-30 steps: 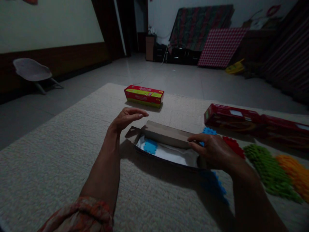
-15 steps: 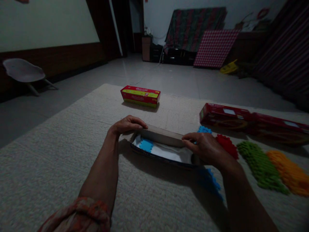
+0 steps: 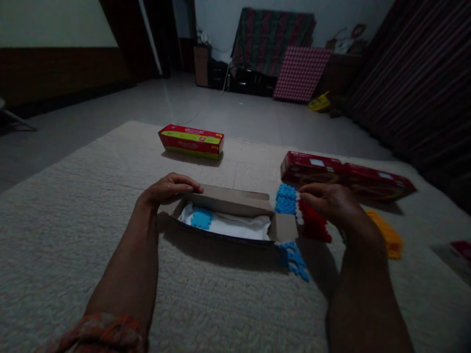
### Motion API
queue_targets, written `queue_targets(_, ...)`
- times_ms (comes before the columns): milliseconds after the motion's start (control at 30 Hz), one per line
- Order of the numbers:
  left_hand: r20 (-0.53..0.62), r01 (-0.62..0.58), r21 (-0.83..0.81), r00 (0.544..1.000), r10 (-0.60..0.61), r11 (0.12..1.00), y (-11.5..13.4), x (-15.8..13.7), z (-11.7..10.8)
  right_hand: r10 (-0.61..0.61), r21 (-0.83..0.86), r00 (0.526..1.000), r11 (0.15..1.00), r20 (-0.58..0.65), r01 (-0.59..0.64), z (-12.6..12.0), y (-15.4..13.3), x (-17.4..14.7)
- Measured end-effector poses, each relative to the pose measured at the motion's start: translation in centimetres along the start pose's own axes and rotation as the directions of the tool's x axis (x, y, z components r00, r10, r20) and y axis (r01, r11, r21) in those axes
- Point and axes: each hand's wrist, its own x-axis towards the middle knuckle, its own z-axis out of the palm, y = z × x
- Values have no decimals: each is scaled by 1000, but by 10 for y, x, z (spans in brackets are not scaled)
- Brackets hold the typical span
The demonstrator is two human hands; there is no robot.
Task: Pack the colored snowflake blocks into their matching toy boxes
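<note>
A long open cardboard box [image 3: 224, 241] with a white lining lies in front of me on the pale quilted mat. Inside, at its left end, sits a light blue notched plastic piece [image 3: 201, 218]. My left hand [image 3: 172, 189] grips the raised flap at the box's back left corner. Right of the box, my right hand [image 3: 327, 202] hovers over the toy pieces, thumb and forefinger slightly apart, with nothing visible between them. Close to its fingertips are stacked blue pieces [image 3: 285, 200] and red pieces [image 3: 313, 221]. More blue pieces [image 3: 294, 261] lie by the box's front right corner.
A red and yellow carton [image 3: 191, 142] stands behind the box. Two dark red cartons [image 3: 312, 169] lie end to end at the right. Orange pieces [image 3: 384, 235] sit beyond my right forearm. A checked cloth panel [image 3: 301, 73] leans at the back.
My right hand has let go of the box's right end and moved right, over the blue and red pieces. My left hand keeps its hold. The view has swung rightward.
</note>
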Motion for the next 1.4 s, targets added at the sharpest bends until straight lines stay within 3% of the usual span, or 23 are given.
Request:
queue_targets(100, -26, 15, 21, 1000, -14, 1000, 1, 0, 1, 27, -56, 999, 998, 46, -24, 0, 6, -3)
queue_targets(300, -60, 18, 98, 998, -13, 995, 4, -1, 3, -54, -172, 993, 982, 109, 72, 15, 6, -22)
queue_targets(500, -73, 41, 142, 997, -31, 989, 6, -1, 4, -174, -302, 985, 939, -4, 165, 47, 19, -46)
queue_targets(700, -74, 55, 140, 996, -45, 989, 6, -2, 3, -179, -375, 979, 918, -96, 131, 64, 18, -49)
queue_targets(1200, -14, -15, -33, 1000, 15, 999, -1, 1, -1, -233, -413, 967, 894, -100, 173, 63, 12, -50)
queue_targets(1400, 2, -47, -104, 999, 47, 993, -6, 2, -2, -252, -458, 954, 876, -163, 153, 34, 26, -49)
